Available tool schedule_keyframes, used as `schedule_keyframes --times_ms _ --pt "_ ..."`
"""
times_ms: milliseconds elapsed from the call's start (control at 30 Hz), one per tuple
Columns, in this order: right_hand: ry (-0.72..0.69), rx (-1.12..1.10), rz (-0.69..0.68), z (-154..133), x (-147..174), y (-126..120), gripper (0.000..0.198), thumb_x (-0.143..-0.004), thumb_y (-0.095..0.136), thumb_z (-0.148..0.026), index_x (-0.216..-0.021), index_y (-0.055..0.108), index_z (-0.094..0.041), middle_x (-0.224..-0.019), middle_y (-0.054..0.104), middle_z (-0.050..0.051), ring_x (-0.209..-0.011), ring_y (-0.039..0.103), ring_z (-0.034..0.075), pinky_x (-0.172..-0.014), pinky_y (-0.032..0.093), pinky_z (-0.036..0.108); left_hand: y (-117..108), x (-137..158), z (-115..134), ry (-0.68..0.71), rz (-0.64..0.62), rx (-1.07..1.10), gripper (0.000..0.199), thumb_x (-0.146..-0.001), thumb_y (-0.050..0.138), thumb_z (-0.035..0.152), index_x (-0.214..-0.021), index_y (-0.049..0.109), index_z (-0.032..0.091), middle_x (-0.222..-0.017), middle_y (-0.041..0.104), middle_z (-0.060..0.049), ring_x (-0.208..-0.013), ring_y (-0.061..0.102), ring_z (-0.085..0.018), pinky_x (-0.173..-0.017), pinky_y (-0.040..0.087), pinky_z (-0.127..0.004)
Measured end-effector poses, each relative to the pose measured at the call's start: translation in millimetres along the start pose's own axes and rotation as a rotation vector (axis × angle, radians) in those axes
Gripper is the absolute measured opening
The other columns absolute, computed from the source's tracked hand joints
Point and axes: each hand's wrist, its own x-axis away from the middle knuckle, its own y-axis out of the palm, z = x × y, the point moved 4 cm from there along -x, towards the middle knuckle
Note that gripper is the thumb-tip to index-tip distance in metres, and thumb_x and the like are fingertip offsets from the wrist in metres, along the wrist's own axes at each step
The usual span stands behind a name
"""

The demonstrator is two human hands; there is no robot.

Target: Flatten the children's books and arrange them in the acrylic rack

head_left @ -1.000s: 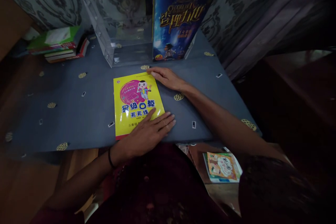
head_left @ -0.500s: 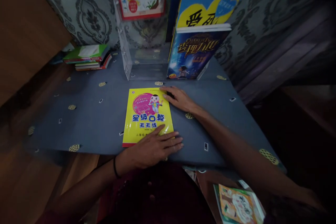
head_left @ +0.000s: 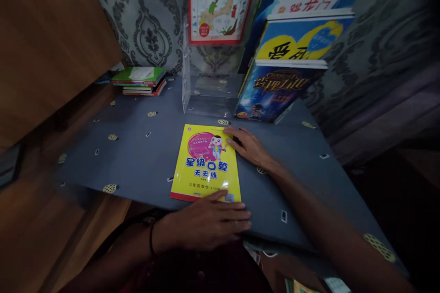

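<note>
Head view: a yellow grade 3 mental-arithmetic workbook [head_left: 206, 174] lies flat on the blue-grey pineapple-print tablecloth [head_left: 137, 160], before a clear acrylic book rack [head_left: 186, 84]. The right hand [head_left: 248, 146] is at its top right corner, thumb and fingers slightly apart. The left hand [head_left: 206, 223], 4 fingers extended with narrow gaps, overlaps its bottom edge.
</note>
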Motion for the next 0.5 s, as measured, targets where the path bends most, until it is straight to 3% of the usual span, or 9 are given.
schedule_keyframes --times_ms 100,200,267,367,500 --pt "-0.022 0.041 -0.001 -11.6 -4.9 0.7 0.041 -0.099 0.046 -0.036 -0.133 0.062 -0.021 -0.138 0.066 0.013 -0.135 0.055 0.033 -0.115 0.036 0.064 -17.2 20.3 -36.3 -0.156 0.138 0.031 0.041 -0.107 0.034 0.023 -0.144 0.050 0.026 -0.148 0.058 -0.002 -0.144 0.046 -0.016 -0.124 0.034 -0.043" --pt "-0.096 0.048 -0.021 -35.9 -19.1 8.6 0.039 -0.099 0.047 -0.034 -0.131 0.064 -0.021 -0.137 0.066 0.014 -0.133 0.057 0.033 -0.115 0.036 0.064 -40.2 41.4 -103.6 -0.431 0.354 0.047 0.046 -0.105 0.031 0.021 -0.149 0.044 0.027 -0.143 0.062 -0.006 -0.133 0.057 -0.020 -0.111 0.050 -0.046" --pt "-0.163 0.019 -0.057 -56.6 -32.9 17.7 0.038 -0.100 0.046 -0.033 -0.132 0.063 -0.021 -0.139 0.065 0.014 -0.134 0.057 0.031 -0.114 0.039 0.060 -51.6 48.2 -150.4 -0.578 0.461 0.061 0.045 -0.104 0.032 0.022 -0.147 0.046 0.025 -0.140 0.064 -0.009 -0.128 0.061 -0.022 -0.107 0.053 -0.046" --pt "-0.240 -0.023 -0.100 -84.5 -53.6 32.6 0.039 -0.101 0.043 -0.031 -0.133 0.062 -0.021 -0.141 0.063 0.012 -0.135 0.056 0.027 -0.113 0.044 0.053 -54.9 42.4 -200.7 -0.591 0.483 0.168 0.047 -0.098 0.035 0.014 -0.143 0.049 0.017 -0.134 0.068 -0.011 -0.128 0.062 -0.021 -0.113 0.047 -0.044" --pt "-0.293 -0.001 -0.144 -104.7 -65.2 50.8 0.039 -0.101 0.043 -0.028 -0.131 0.064 -0.017 -0.136 0.066 0.014 -0.133 0.056 0.028 -0.114 0.043 0.053 -46.0 35.3 -226.8 -0.563 0.479 0.204 0.043 -0.096 0.036 0.013 -0.135 0.055 0.013 -0.130 0.070 -0.013 -0.124 0.064 -0.020 -0.112 0.047 -0.041"
